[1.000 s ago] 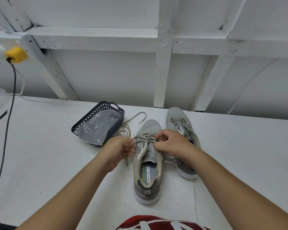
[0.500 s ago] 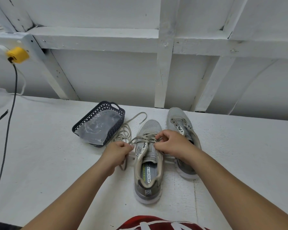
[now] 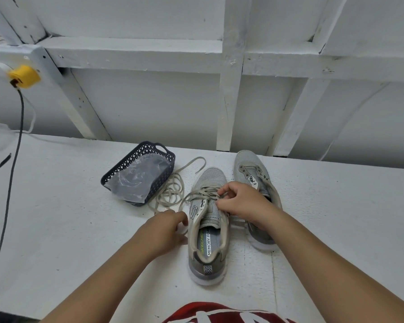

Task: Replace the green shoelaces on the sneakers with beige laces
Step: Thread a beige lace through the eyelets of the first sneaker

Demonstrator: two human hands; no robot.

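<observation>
Presently on the white surface (image 3: 56, 229), as your head view shows it:

1. Near sneaker (image 3: 208, 231), grey, toe pointing away from you, heel closest. Beige lace (image 3: 202, 191) crossed through its front eyelets; the slack runs off to the left and lies in loose loops on the surface between the shoe and the basket.

2. Far sneaker (image 3: 252, 173), grey, just right of the first and set slightly further back. Its eyelets show no lace; its heel end is hidden behind your right wrist.

3. Your right hand (image 3: 240, 202), over the tongue of the near sneaker, fingers curled, thumb and fingertips pinching the beige lace at the eyelets.

4. Your left hand (image 3: 165, 229), low beside the left wall of the near sneaker, fingers curled downward over a strand of the lace; whether it actually grips the strand, you cannot tell from this view.

5. Dark perforated basket (image 3: 117, 172), left of the lace loops, holding a clear plastic bag (image 3: 140, 178).
</observation>
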